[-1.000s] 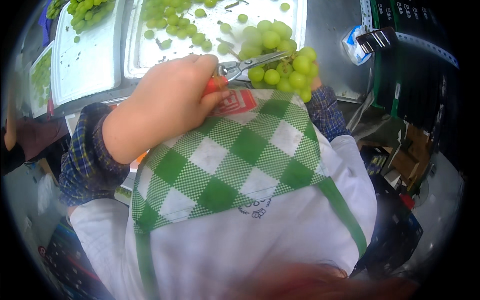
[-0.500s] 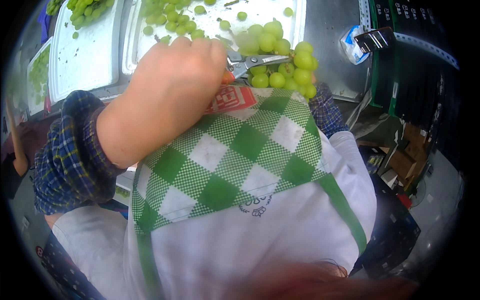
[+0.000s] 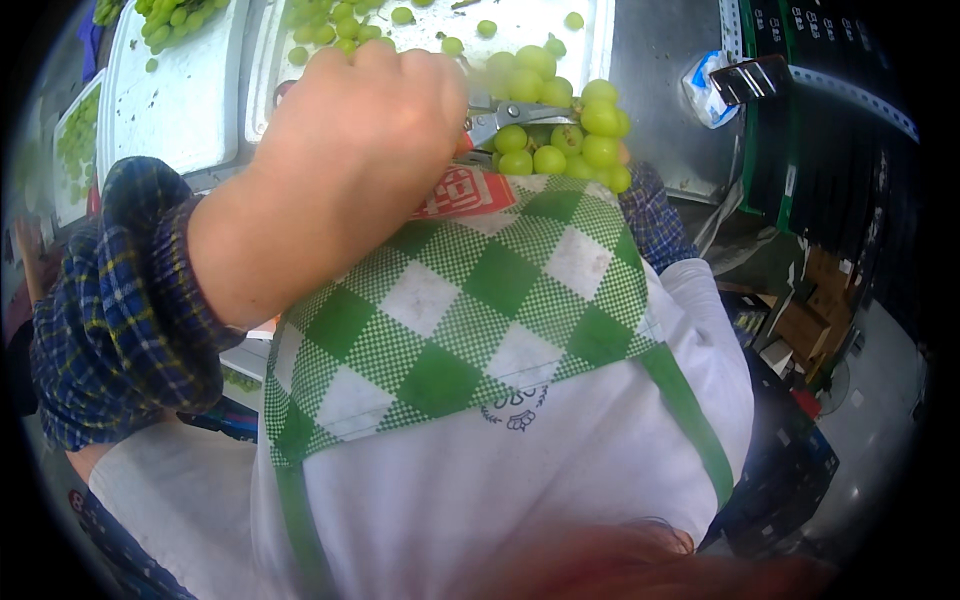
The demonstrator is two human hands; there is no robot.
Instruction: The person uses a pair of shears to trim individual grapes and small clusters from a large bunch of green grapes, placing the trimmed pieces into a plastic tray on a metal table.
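My left hand (image 3: 365, 125) comes in from the left, seen from its back, its fingers closed round a pair of small scissors (image 3: 508, 117) with orange-red handles. The metal blades reach in among a bunch of green grapes (image 3: 600, 120) at the upper middle, in front of my apron (image 3: 470, 300). My fist hides most of the handles, and grapes cover the blade tips. Beside the bunch, a plaid sleeve (image 3: 655, 215) marks my right arm. Only a sliver of my right hand (image 3: 626, 154) shows at the grapes' right edge; it holds the bunch from behind, its fingers mostly hidden.
A white tray (image 3: 606, 40) with loose grapes and stem bits lies beyond my hands. Another white tray (image 3: 170, 110) stands left of it, carrying a grape bunch. On the right are a phone (image 3: 750, 80) on a white-and-blue packet and dark stacked crates (image 3: 830, 130).
My left hand has shifted slightly right, and its sleeve has swung outward to the left. The grape bunch has moved slightly left. The person at the far left has moved partly out of view.
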